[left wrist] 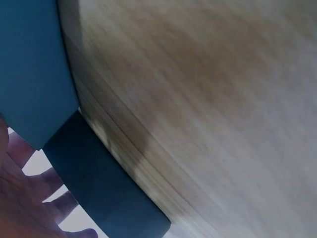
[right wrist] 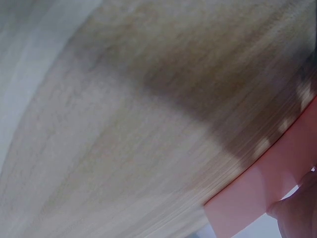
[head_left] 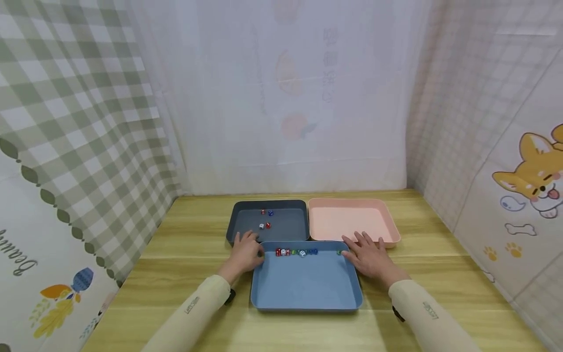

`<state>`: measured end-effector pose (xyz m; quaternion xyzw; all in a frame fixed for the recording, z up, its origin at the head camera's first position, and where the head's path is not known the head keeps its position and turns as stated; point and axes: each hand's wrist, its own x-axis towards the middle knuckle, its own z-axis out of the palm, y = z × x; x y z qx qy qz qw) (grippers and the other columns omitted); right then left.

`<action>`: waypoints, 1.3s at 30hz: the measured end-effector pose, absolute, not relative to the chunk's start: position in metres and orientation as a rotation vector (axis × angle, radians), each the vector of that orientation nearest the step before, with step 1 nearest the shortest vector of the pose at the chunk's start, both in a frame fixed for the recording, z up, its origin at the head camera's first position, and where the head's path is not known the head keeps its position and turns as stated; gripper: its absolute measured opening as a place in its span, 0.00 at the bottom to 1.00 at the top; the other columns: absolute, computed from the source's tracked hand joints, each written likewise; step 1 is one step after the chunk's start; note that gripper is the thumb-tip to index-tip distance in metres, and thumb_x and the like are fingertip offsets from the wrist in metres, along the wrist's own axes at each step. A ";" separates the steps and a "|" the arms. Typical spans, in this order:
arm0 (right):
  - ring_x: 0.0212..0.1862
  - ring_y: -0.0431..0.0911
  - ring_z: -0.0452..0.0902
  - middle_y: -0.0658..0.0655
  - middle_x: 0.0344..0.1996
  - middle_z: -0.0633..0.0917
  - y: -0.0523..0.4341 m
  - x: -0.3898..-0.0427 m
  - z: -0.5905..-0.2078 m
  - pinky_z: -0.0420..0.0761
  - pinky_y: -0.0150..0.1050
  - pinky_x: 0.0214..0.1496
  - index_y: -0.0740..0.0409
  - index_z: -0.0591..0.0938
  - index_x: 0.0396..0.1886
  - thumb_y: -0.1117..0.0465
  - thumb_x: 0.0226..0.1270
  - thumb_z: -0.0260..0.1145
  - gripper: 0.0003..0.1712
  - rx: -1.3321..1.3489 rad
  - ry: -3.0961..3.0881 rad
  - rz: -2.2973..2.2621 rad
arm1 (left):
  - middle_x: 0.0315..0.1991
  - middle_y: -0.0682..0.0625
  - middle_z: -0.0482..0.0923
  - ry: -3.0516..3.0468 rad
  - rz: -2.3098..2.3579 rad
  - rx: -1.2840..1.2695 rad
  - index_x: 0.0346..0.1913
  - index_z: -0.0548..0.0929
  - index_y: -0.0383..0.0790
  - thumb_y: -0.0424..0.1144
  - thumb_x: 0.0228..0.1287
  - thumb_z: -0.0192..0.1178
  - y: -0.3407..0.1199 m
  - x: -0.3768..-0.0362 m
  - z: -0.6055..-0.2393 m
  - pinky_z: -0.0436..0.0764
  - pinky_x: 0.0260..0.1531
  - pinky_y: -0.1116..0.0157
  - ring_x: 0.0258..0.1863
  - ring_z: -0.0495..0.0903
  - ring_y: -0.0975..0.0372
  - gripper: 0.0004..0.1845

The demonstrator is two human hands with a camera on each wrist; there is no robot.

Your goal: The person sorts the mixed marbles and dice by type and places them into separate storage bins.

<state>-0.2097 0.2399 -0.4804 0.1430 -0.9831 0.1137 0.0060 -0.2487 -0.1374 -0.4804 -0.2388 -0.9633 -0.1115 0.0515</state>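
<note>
My left hand (head_left: 246, 252) lies over the front left corner of the dark grey tray (head_left: 286, 234), beside the blue tray's left edge, fingers relaxed and apart in the left wrist view. The right hand (head_left: 371, 256) spreads its fingers over the front rim of the pink tray (head_left: 352, 220), its thumb at the blue tray's right corner. Nothing shows in either hand. Along the back of the blue tray (head_left: 308, 288) runs a row of small dice: red dice (head_left: 278, 252), a white die (head_left: 302, 253), green and blue dice (head_left: 315, 251). A lone green die (head_left: 339, 252) lies near the right thumb.
In the dark tray sit a white die (head_left: 261, 226), red dice (head_left: 268, 225) and a blue die (head_left: 270, 213). All three trays touch or nearly touch on the wooden table (head_left: 198, 225). Cloth curtains (head_left: 286, 161) enclose the back and sides.
</note>
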 end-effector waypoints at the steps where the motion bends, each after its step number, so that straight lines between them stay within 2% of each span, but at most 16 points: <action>1: 0.73 0.70 0.50 0.71 0.73 0.61 0.240 -0.210 -0.481 0.42 0.77 0.65 0.54 0.66 0.76 0.37 0.77 0.47 0.37 0.448 -3.078 0.357 | 0.58 0.38 0.78 -2.928 -0.353 -0.727 0.28 0.91 0.45 0.38 0.54 0.70 -0.138 -0.248 -0.481 0.54 0.63 0.30 0.67 0.64 0.39 0.02; 8: 0.73 0.70 0.50 0.71 0.73 0.61 0.238 -0.209 -0.483 0.42 0.77 0.65 0.54 0.66 0.75 0.38 0.78 0.47 0.36 0.468 -3.082 0.370 | 0.59 0.38 0.77 -2.905 -0.431 -0.720 0.29 0.91 0.47 0.40 0.55 0.72 -0.142 -0.249 -0.477 0.52 0.64 0.31 0.68 0.63 0.40 0.02; 22: 0.73 0.70 0.50 0.71 0.73 0.61 0.242 -0.207 -0.479 0.42 0.77 0.65 0.54 0.67 0.75 0.39 0.77 0.48 0.36 0.446 -3.073 0.350 | 0.65 0.43 0.72 -2.913 -0.550 -0.693 0.36 0.91 0.51 0.44 0.61 0.70 -0.126 -0.268 -0.434 0.48 0.68 0.35 0.71 0.60 0.44 0.04; 39: 0.72 0.70 0.52 0.70 0.72 0.63 0.238 -0.205 -0.477 0.44 0.78 0.65 0.55 0.70 0.73 0.39 0.78 0.49 0.34 0.458 -3.070 0.326 | 0.68 0.43 0.70 -2.910 -0.811 -0.616 0.43 0.90 0.48 0.45 0.65 0.67 -0.077 -0.294 -0.404 0.49 0.70 0.40 0.70 0.62 0.46 0.08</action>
